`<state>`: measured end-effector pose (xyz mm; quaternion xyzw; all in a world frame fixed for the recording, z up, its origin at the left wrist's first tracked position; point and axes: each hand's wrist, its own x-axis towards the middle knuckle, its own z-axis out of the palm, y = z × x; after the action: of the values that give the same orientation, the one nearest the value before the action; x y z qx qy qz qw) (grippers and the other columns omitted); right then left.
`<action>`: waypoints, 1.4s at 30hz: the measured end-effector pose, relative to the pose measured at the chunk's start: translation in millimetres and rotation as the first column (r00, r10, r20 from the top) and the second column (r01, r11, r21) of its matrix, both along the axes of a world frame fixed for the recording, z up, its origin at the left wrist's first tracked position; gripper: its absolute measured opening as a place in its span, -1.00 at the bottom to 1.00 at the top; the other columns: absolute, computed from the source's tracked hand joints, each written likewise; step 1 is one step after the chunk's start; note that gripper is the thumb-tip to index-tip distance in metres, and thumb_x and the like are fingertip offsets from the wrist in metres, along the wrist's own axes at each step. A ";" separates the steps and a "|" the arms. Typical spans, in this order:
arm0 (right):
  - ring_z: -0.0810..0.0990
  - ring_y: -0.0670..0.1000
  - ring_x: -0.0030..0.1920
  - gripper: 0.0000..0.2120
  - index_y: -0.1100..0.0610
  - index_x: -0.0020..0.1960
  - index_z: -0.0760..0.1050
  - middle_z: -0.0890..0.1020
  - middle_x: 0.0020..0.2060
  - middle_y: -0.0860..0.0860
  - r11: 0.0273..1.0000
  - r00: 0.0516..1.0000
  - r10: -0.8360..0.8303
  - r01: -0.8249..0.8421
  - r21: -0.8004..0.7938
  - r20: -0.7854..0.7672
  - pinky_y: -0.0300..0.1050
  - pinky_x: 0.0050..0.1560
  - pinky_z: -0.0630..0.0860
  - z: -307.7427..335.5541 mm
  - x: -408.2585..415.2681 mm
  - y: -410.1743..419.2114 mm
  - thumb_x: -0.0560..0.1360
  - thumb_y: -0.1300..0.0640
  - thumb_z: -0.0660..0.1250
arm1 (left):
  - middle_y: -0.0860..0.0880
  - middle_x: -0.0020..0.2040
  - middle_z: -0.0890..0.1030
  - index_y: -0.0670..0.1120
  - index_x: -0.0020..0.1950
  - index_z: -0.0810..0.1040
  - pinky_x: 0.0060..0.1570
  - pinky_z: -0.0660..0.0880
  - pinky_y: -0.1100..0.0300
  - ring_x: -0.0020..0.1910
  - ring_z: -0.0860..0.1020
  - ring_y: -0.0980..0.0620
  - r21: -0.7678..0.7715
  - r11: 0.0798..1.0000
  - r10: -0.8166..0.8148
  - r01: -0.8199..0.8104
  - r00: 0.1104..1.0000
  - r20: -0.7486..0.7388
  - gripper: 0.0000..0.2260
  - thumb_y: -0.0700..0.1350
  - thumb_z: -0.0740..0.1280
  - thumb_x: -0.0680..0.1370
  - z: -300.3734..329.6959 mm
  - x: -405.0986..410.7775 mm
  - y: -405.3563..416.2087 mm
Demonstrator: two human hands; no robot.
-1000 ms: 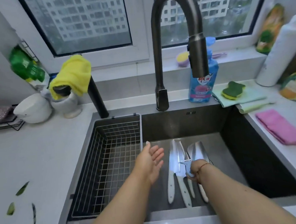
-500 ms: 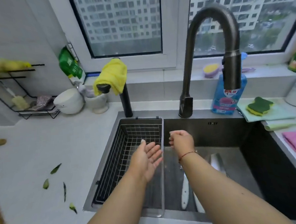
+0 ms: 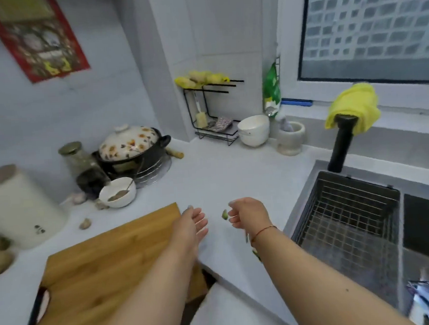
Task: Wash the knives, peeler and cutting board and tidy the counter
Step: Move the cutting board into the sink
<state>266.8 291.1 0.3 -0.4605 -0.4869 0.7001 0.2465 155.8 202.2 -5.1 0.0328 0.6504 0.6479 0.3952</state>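
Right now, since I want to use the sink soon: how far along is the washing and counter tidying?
Early. Utensils already lie in the steel sink, apparently unwashed. In hand: the right hand reaches for a green vegetable scrap beside the open left hand. Left: the wooden cutting board sits on the white counter.

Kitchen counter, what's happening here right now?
A person stands at the counter beside the sink. Both hands hover above it, holding nothing: the left hand open by the corner of the cutting board, the right hand loosely curled next to a green scrap. The board is unwashed on the counter.
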 end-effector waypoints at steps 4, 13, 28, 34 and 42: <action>0.38 -0.01 -0.41 -0.76 0.15 -0.28 0.40 0.44 -0.39 0.04 0.993 0.985 0.119 -0.121 0.012 0.125 -0.14 -0.33 0.32 -18.1 -53.0 -21.8 0.54 0.09 0.27 | -0.06 0.36 0.44 -0.07 0.38 0.45 0.33 0.29 -0.02 0.33 0.40 -0.10 -0.242 0.965 0.055 -0.099 0.982 -0.183 -0.59 0.11 0.11 0.64 -8.8 -72.9 -57.2; 0.42 0.19 0.29 -0.34 0.23 0.41 0.34 0.45 0.33 0.17 0.969 0.886 0.219 -0.247 0.016 0.409 0.05 0.31 0.34 -52.5 -118.7 -66.8 0.54 -0.26 0.09 | -0.17 0.52 0.23 -0.06 0.50 0.30 0.46 0.11 -0.15 0.47 0.20 -0.23 -0.638 0.727 0.059 -0.254 0.949 -0.311 -0.24 0.43 -0.04 0.50 -38.7 -195.2 -182.9; 0.33 0.19 0.33 -0.27 0.17 0.39 0.36 0.39 0.34 0.16 0.986 0.802 0.137 -0.167 -0.003 0.582 0.09 0.38 0.26 -64.4 -149.2 -62.7 0.49 -0.36 0.04 | -0.16 0.35 0.35 -0.08 0.46 0.28 0.34 0.30 -0.12 0.31 0.31 -0.22 -0.758 0.593 0.098 -0.270 0.959 -0.264 -0.22 0.38 0.00 0.38 -70.3 -256.6 -215.4; 0.27 0.19 0.40 -0.22 0.10 0.43 0.32 0.37 0.39 0.13 0.987 0.841 0.141 -0.159 -0.010 0.522 0.17 0.41 0.18 -59.9 -146.7 -56.8 0.40 -0.39 0.05 | -0.16 0.21 0.52 -0.06 0.28 0.46 0.22 0.42 -0.17 0.14 0.49 -0.24 -0.638 0.733 0.168 -0.237 0.972 -0.167 -0.41 0.27 0.10 0.39 -73.6 -271.8 -211.7; 0.39 0.12 0.32 -0.29 -0.03 0.44 0.32 0.38 0.39 -0.01 0.996 0.950 0.025 0.004 -0.092 0.310 0.12 0.34 0.33 -16.4 -103.6 -31.7 0.37 -0.33 0.19 | -0.09 0.30 0.46 -0.15 0.39 0.40 0.20 0.38 0.02 0.25 0.45 -0.22 -0.487 0.846 0.144 -0.218 0.972 -0.185 -0.47 0.12 0.22 0.51 -4.4 -241.8 -175.5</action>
<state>163.2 259.3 -16.1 -0.5731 -0.4896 0.6417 0.1417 -86.0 26.7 -9.5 -0.0874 0.8234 0.4859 0.2798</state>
